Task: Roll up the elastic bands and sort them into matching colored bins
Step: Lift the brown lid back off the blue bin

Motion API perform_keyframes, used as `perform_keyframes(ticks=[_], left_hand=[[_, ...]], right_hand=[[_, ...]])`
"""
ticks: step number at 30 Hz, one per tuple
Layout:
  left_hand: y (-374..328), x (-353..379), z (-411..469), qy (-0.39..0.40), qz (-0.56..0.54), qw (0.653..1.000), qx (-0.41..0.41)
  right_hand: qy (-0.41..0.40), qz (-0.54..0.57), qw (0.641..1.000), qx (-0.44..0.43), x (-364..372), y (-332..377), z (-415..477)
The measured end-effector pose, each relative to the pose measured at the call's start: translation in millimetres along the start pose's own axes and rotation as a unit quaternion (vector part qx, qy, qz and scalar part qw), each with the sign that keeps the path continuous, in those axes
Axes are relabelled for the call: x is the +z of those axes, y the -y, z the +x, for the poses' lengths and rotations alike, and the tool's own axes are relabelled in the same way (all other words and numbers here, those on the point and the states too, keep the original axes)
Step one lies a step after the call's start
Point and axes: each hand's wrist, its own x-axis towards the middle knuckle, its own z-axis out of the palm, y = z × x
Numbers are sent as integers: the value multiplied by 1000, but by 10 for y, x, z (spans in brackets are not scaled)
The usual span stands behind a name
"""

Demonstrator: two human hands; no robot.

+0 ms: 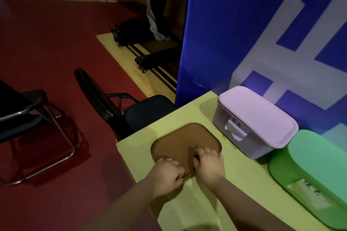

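Three bins sit on the tabletop (244, 184): the nearest bin (180, 140) at the left corner, the second bin (257, 118) behind and to its right, and the third bin (315, 165) just beside the second, farther right. The left grip (165, 176) and right grip (210, 163) meet over the nearest bin's front edge, with a band (189, 174) between them. A panel (244, 24) stands behind, and a chair (146, 112) stands to the left.

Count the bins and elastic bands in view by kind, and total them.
Bins: 3, the brown bin, the pink bin and the green bin.
Elastic bands: 1, the brown elastic band, pinched between the left hand and the right hand.
Total: 4.
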Motion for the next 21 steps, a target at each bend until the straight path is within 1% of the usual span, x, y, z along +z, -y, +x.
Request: perform_keyframes(ticks=[7,9,12,15,17,18,19,21], left_hand=[[-63,-182,-62,-73,12,997,1],[-113,-248,-72,-106,5,994,-14],[-189,-397,-39,-185,-44,980,-54],[-297,-586,19,-303,-112,945,-53],[-401,-749,48,-387,-117,914,-36],[-468,-844,63,-414,-123,901,-33],[-544,-946,82,-425,-136,894,-38],[-687,-1125,116,-422,-172,889,-51]], right_hand=[[-28,12,999,-14,-116,-34,-163],[-44,24,998,-24,-171,-46,-206],[-90,51,993,-49,-305,-72,-292],[-168,72,981,-56,-457,-122,-377],[-190,82,978,-26,-563,-199,-426],[-197,89,976,-1,-607,-257,-456],[-210,98,972,27,-648,-324,-486],[-253,132,954,95,-729,-486,-564]])
